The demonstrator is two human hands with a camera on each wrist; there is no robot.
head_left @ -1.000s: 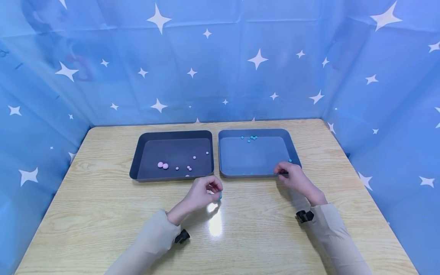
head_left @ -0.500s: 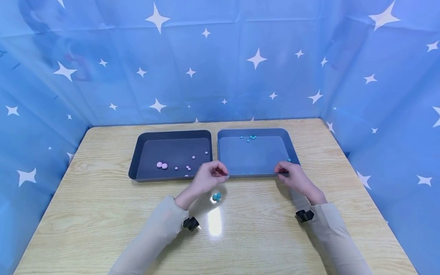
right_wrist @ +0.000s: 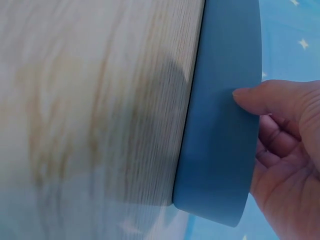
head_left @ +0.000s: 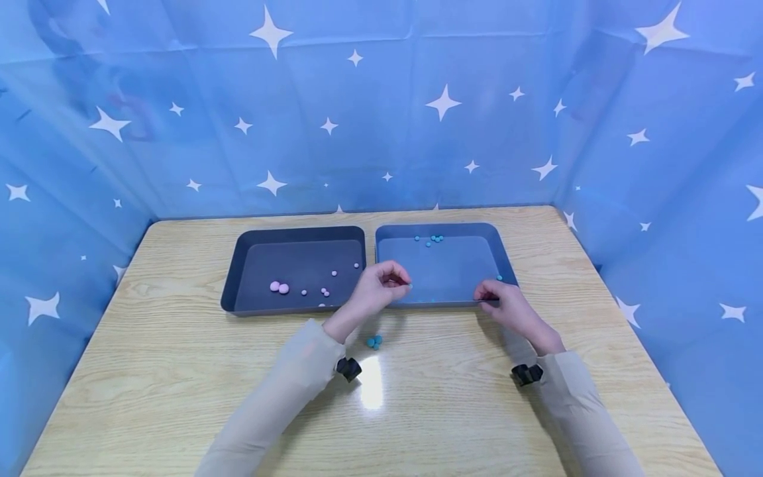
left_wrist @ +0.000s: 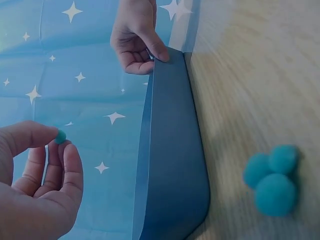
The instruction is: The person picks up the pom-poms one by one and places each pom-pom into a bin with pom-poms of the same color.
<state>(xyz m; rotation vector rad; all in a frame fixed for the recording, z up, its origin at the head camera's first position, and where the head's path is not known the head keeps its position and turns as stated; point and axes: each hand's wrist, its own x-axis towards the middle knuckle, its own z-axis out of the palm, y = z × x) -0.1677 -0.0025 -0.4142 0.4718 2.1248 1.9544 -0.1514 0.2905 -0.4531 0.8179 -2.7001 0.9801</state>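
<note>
My left hand [head_left: 381, 286] is over the near left part of the blue-grey tray [head_left: 444, 265]. Between thumb and fingertips it pinches a small teal pom-pom [left_wrist: 60, 136], plain in the left wrist view. My right hand [head_left: 511, 310] grips the same tray's near wall towards its right end. Its thumb [right_wrist: 252, 97] presses the outer face, while the other fingers lie inside the rim. Three teal pom-poms [head_left: 375, 342] touch one another on the wood in front of the trays. Several small teal pom-poms [head_left: 437, 238] lie at the tray's far side.
A dark tray [head_left: 262, 242] stands to the left, close beside the blue-grey one. In it are two larger pink balls [head_left: 279, 287] and several smaller ones. The wooden table [head_left: 149, 358] ends at a blue curtain [head_left: 381, 119] with white stars.
My left hand has let go of the larger teal pom-poms on the table, then moved forward and right over the tray with a small one. The right hand has kept its hold.
</note>
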